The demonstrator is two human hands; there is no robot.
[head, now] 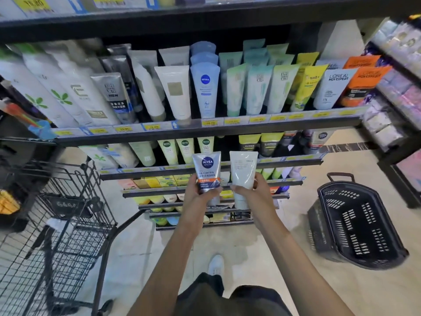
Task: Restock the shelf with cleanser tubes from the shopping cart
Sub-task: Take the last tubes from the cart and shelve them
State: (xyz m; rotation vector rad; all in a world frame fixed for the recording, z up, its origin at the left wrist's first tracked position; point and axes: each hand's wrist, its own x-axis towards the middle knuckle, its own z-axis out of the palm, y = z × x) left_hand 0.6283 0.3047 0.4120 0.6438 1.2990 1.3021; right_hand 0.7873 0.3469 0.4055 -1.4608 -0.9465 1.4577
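Both hands hold a tube each, raised in front of the shelf. On the left, the left hand (197,193) has its grip curled round the lower part of a silver tube (206,171) with a dark blue round logo and an orange band, thumb across the front. On the right, the right hand (251,193) pinches the lower part of a white tube (242,173) between thumb and fingers. Both tubes stand upright, cap end down, just beside each other without clearly touching, in front of the middle shelves.

Farther off, the upper shelf (205,132) carries a full row of upright tubes, white and grey ones to the left, a pale blue one in the middle, green, yellow and orange ones to the right, with yellow price tags (210,122) along its edge. Lower shelves hold more tubes and small boxes.

At the near left stands a black wire shopping cart (61,229). At the right, a dark plastic basket (357,222) sits on the pale floor (284,265). One white shoe (216,264) shows below the arms.
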